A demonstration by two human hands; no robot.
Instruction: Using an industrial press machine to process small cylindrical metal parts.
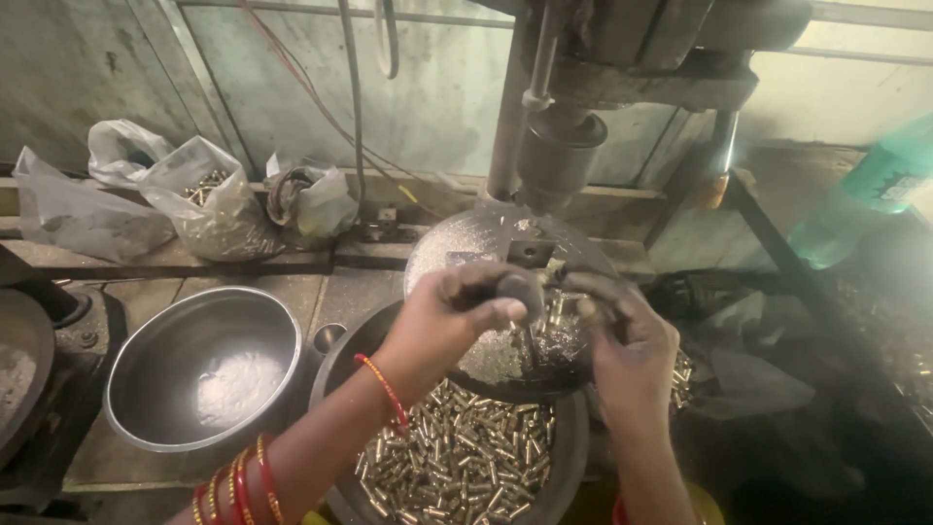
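Count, as seen from your head camera: two steel bowls, three plastic bags, one drill press, one green bottle. The empty bowl (209, 365) sits at your left with a pale patch on its bottom. The nearer bowl (573, 457), under your forearms, holds a heap of small brass pieces (457, 457), too many to count. The round press table (466, 243) sits just above that bowl's far rim, strewn with bright metal shavings. The drill chuck (559, 151) hangs over the table's far side. The bags (209, 209) lie along the back ledge; the bottle (865, 194) leans at far right.

Your left hand (452, 316) is curled tight, fingers wrapped round a dark knob-like handle (520, 289) above the table. Your right hand (627, 335) is half closed, fingertips (588, 284) pinched together just beside that handle; it possibly grips one brass piece, but blur hides it.
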